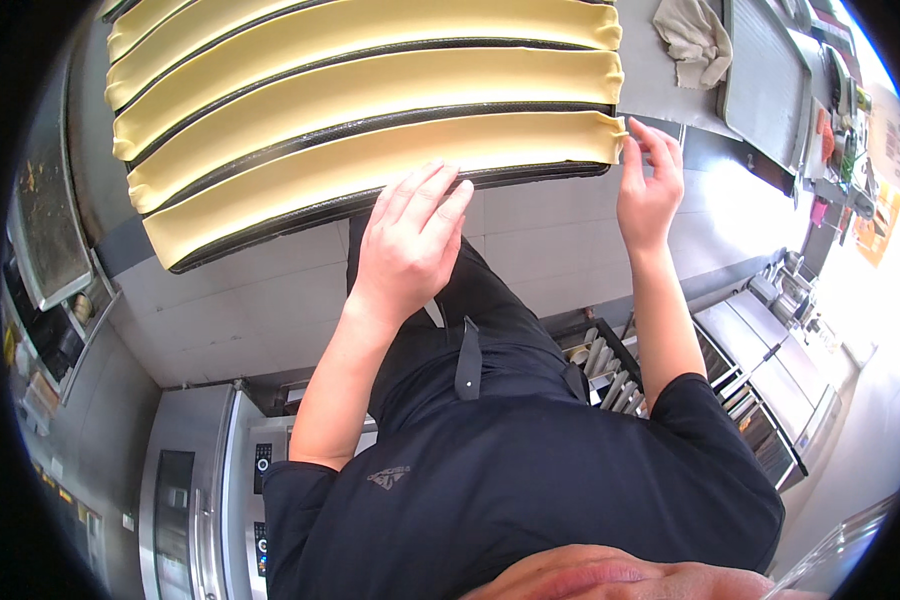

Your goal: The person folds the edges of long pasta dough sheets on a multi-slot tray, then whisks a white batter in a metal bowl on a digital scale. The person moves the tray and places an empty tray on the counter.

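Observation:
Several long strips of pale yellow dough lie side by side in a black ridged baking tray (390, 196), with dark ridges showing between them. My left hand (416, 232) is over the tray's near edge, palm down, its fingertips at the lower rim of the nearest dough strip (390, 161); whether they press on it I cannot tell. At that strip's right end, my right hand (651, 180) has thumb and forefinger apart, close beside the gathered end of the dough, with nothing seen between them. The strips' right ends are bunched into small folds.
A crumpled beige cloth (694, 41) lies on the steel counter to the right, beside a grey metal tray (769, 82). A used metal tray (49, 202) stands at the far left. Behind me are a steel oven (180, 480) and a rack holding trays (607, 367).

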Tool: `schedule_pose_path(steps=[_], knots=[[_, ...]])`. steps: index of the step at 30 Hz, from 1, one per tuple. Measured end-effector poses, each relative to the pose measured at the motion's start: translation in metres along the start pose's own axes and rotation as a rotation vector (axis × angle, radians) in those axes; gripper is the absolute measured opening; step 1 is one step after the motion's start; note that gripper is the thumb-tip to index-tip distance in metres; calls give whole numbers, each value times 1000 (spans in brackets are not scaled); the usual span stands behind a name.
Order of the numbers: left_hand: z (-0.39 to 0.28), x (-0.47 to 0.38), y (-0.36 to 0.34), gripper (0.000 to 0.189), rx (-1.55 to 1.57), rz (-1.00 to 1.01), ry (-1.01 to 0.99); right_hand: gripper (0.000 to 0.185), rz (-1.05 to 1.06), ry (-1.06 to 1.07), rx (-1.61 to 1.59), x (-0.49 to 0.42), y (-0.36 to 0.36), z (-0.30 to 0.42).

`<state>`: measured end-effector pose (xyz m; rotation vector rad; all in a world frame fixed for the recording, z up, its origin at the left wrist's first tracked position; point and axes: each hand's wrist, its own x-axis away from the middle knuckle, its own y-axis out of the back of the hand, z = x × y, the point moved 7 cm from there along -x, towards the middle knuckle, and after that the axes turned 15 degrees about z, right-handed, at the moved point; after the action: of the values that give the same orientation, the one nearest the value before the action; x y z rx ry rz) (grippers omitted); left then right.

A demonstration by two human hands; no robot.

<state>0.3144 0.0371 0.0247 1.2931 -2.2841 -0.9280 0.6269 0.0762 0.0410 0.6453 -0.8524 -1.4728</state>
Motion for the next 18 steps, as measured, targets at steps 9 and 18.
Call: schedule_pose_path(steps=[9, 18], knots=[[-2, 0, 7, 31, 3, 17, -47, 26, 24, -361, -407, -17, -30, -58], [3, 4, 14, 31, 43, 49, -53, 39, 34, -264, -436, -11, -42, -47]])
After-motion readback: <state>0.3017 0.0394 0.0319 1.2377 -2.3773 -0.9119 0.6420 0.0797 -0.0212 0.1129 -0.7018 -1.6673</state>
